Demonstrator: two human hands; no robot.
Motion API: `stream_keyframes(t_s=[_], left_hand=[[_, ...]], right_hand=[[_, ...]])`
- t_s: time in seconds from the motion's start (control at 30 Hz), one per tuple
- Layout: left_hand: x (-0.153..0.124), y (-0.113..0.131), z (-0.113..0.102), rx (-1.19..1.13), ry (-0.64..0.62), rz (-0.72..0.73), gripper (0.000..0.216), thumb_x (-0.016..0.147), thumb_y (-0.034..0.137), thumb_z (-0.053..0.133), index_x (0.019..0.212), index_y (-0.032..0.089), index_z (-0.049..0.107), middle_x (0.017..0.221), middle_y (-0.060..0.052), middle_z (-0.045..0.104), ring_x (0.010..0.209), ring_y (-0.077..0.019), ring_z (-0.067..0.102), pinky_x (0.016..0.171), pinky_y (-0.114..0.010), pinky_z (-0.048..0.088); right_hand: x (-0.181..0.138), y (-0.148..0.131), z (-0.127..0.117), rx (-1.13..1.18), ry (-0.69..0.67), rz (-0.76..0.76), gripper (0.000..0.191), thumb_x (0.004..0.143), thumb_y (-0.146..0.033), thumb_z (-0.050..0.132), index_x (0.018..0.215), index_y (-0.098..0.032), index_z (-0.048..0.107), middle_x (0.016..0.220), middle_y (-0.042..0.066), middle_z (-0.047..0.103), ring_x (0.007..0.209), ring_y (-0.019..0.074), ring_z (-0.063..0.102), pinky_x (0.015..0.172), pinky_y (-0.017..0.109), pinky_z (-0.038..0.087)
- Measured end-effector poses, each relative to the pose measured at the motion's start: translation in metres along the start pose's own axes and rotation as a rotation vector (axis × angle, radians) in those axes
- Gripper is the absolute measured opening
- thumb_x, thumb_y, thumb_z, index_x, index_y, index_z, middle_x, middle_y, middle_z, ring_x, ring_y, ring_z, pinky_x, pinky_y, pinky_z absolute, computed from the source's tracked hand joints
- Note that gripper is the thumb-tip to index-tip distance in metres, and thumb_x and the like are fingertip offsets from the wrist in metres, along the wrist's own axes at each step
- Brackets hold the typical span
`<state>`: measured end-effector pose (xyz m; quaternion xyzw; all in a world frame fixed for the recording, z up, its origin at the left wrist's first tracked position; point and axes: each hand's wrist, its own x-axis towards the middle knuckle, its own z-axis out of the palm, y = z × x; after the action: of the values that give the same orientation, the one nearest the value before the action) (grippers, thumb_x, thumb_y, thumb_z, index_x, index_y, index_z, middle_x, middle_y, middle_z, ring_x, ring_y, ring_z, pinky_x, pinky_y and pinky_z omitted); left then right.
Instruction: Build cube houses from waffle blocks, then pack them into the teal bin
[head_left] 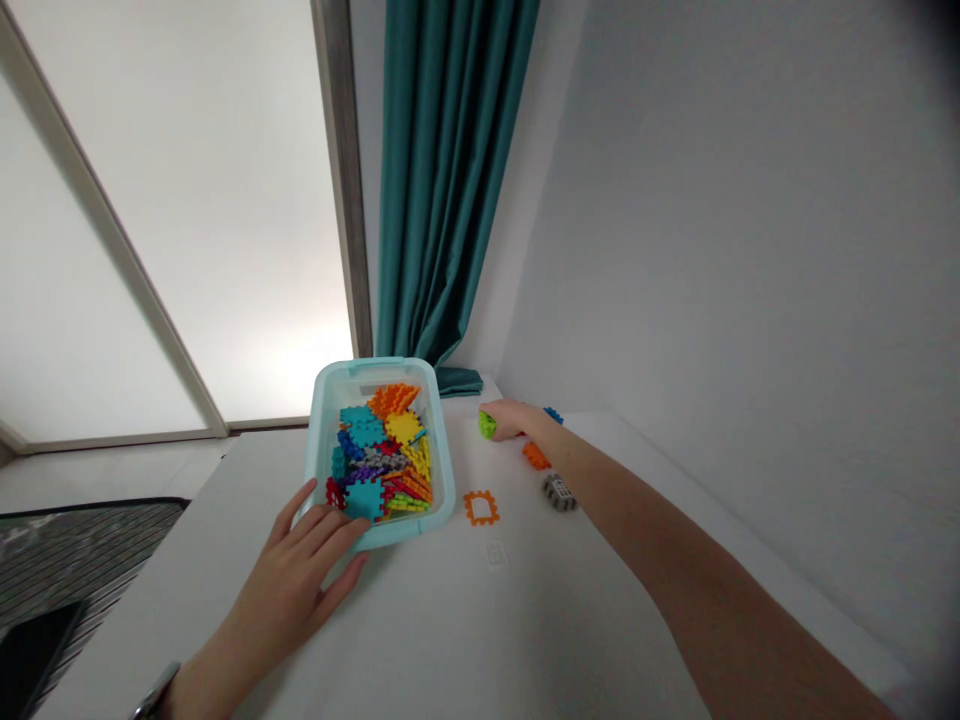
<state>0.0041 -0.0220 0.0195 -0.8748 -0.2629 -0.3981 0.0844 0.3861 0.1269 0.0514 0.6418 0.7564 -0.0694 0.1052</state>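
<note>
My left hand (296,570) rests on the near left edge of a pale blue plastic bin (448,480), fingers stretched over the rim and thumb apart outside it. Many toothed interlocking plastic tiles (366,500) in several colours fill the bin. At the far right of the table, my right hand (511,418) is closed around lime green interlocking tiles (487,425); their number is hidden. Under and beside my right wrist lie orange tiles (535,456) and a partly hidden blue piece (553,414). A grey stack of tiles (559,493) sits nearer, by my forearm.
An orange square frame tile (481,508) lies flat right of the bin, with a faint white piece (496,553) before it. The white table (420,640) borders a grey wall (735,250) on the right. A teal curtain (450,180) hangs behind the bin.
</note>
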Motion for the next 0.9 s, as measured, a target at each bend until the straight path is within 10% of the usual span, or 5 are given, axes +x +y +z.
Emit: stream_keyframes(t_s=[0.5,0.9], left_hand=[[0.001,0.000,-0.003,0.052,-0.027,0.035,0.017,0.098,0.027,0.053,0.109,0.022,0.065,0.090,-0.001,0.071,0.087,-0.0179,0.065,0.120,-0.047,0.029],[0.002,0.003,-0.006,0.048,-0.029,0.031,0.017,0.097,0.024,0.054,0.110,0.022,0.065,0.089,0.000,0.071,0.088,-0.0182,0.064,0.119,-0.047,0.030]], right_hand=[[-0.093,-0.022,0.027,0.106,-0.022,-0.255,0.066,0.071,-0.029,0.081,0.132,-0.020,0.058,0.135,0.014,0.063,0.118,0.0307,0.062,0.100,0.038,0.048],[-0.128,-0.037,-0.037,0.282,0.107,-0.240,0.059,0.076,-0.031,0.076,0.133,-0.022,0.060,0.129,0.009,0.067,0.112,0.0285,0.065,0.095,0.034,0.050]])
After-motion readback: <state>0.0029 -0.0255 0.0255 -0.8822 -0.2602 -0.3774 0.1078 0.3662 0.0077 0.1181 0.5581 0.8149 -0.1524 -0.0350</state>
